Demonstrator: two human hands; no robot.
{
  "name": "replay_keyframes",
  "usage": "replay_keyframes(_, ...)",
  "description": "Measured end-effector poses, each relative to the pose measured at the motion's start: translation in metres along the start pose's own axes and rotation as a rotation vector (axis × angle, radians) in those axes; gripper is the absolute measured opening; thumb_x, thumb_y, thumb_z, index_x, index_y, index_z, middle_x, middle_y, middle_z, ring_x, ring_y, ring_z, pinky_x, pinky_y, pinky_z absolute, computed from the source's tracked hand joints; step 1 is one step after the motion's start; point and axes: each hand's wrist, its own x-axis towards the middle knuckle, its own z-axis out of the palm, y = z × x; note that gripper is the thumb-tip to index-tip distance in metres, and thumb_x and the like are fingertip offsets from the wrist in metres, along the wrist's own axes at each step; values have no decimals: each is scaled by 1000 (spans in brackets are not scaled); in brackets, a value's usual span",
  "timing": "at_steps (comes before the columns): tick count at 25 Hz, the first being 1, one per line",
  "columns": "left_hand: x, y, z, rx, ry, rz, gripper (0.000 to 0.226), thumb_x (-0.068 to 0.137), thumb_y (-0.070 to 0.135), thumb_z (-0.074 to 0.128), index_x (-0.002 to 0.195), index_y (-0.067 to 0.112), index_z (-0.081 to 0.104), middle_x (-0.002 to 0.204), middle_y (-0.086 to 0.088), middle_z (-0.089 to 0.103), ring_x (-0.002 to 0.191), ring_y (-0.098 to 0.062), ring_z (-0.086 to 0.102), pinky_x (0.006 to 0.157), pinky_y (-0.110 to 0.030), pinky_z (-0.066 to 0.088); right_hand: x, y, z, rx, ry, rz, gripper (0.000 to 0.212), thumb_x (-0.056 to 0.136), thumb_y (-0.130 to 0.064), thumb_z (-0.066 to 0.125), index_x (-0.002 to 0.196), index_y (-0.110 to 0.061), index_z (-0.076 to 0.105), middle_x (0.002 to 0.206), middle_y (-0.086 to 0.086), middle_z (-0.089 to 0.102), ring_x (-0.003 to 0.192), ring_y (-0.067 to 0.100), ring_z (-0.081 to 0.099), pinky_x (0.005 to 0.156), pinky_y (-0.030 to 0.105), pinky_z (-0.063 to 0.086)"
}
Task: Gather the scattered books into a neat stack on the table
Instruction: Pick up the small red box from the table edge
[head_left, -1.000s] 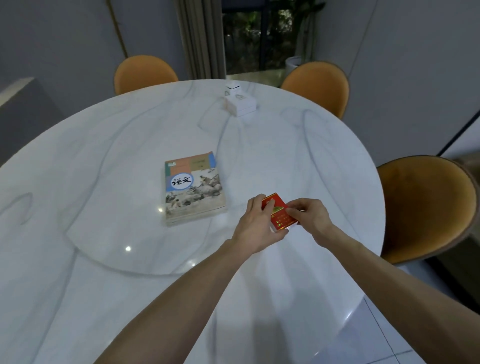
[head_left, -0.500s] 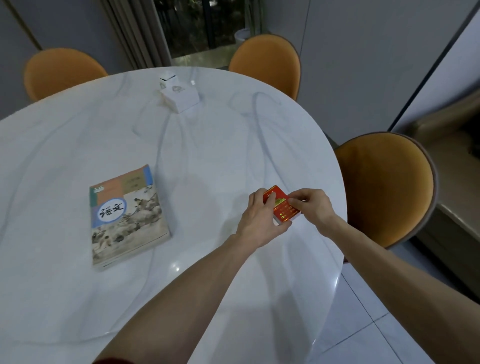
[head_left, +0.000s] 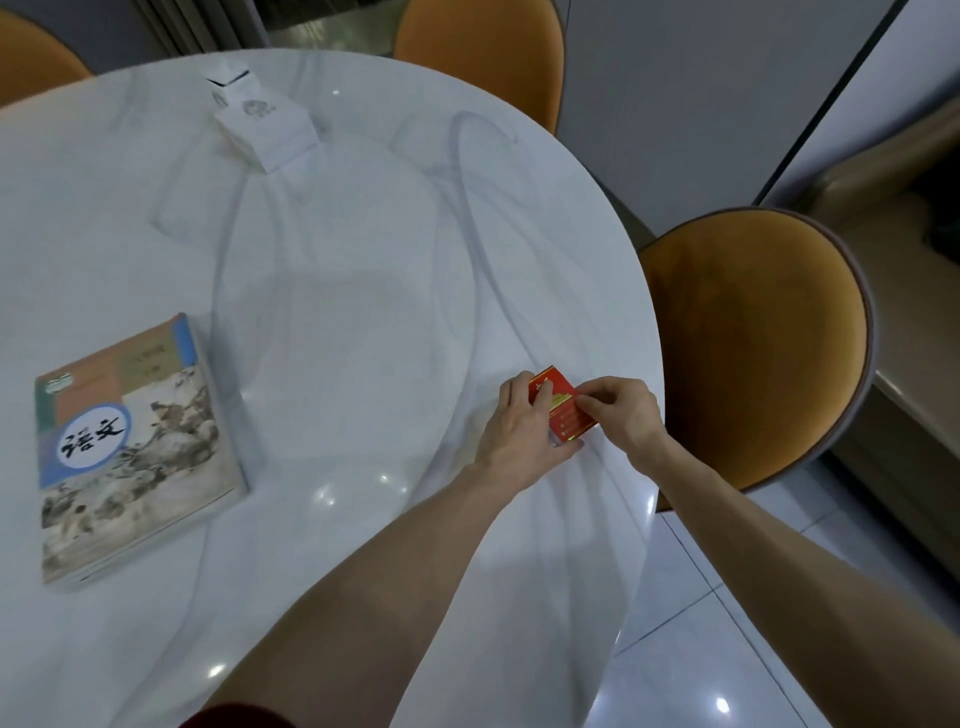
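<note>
A small red book lies near the right edge of the round white marble table. My left hand grips its left side with fingers over the cover. From the right, my right hand pinches its right edge. A larger stack of textbooks, its top cover showing a painted landscape and Chinese characters, lies flat far to the left, well apart from both hands.
A white box with a smaller white box behind it stands at the back of the table. Orange chairs surround the table: one at the right, one at the back, one at the far left. The table edge runs just right of my hands.
Both hands stay on the small red book at the same spot. The view has swung to the right, so the textbooks and white box now sit further left in frame.
</note>
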Motion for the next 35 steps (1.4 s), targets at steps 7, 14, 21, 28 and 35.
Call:
replay_keyframes(7,27,9,24,-19,14,33,84,78,59,64,139,7,42,141,-12,40,131,-26,37,109,-36,42,26,15,-9,-103,55,-10,20,89,-7,60,104,-1,71,105,16,72,89,21,63,81,26,49)
replay_keyframes(14,36,13,39,-40,77,8,83,75,53,71,137,3,45,136,-16,47,127,-30,45,104,-35,44,42,23,-7,-149,53,-16,19,89,-7,61,104,-2,71,106,16,72,88,18,62,83,24,49)
replay_keyframes(21,44,8,37,-8,6,54,83,80,51,65,143,7,35,146,-11,35,135,-25,35,112,-31,34,45,24,-8,-143,76,-8,18,88,-8,62,103,-3,71,104,16,73,97,25,66,82,24,49)
replay_keyframes(28,48,5,36,16,-8,90,79,80,50,65,142,7,39,144,-12,37,134,-26,36,113,-33,35,46,23,-8,-152,68,-11,18,88,-9,62,103,-2,70,104,16,72,96,25,66,83,26,50)
replay_keyframes(35,45,1,23,-1,-41,89,79,78,60,61,139,15,41,144,-7,35,137,-23,31,114,-33,33,46,20,-11,-196,50,-18,24,89,-13,62,109,-3,68,107,17,70,94,24,63,90,33,52)
